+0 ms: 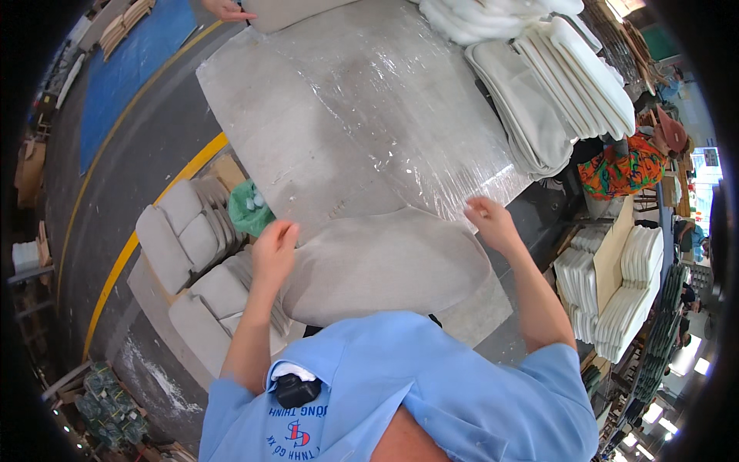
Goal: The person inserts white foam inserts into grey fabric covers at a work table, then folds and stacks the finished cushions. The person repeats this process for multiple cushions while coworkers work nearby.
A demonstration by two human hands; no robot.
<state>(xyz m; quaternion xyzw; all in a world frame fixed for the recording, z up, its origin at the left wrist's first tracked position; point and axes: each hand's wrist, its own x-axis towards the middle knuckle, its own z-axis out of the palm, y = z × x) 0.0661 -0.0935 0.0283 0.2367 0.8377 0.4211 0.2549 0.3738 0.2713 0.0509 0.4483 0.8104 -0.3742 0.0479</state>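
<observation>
A grey fabric-covered seat cushion (pixel 385 266) lies at the near edge of the table, right against my body, with rounded corners. My left hand (pixel 275 245) is beside its far left corner, fingers curled closed. By the far right corner is my right hand (pixel 490 219), its fingers bent and pressed together. Whatever either hand pinches, if anything, is hidden or too small to make out. Under the cushion, the grey tabletop (pixel 346 154) is covered with clear plastic film.
Another person's hand (pixel 229 9) touches a grey cushion (pixel 296 11) at the table's far edge. Stacked pads (pixel 531 100) stand at the far right. Grey cushions (pixel 196 231) and a green bag (pixel 250 209) are at left. White pads (pixel 616 285) are piled on the right.
</observation>
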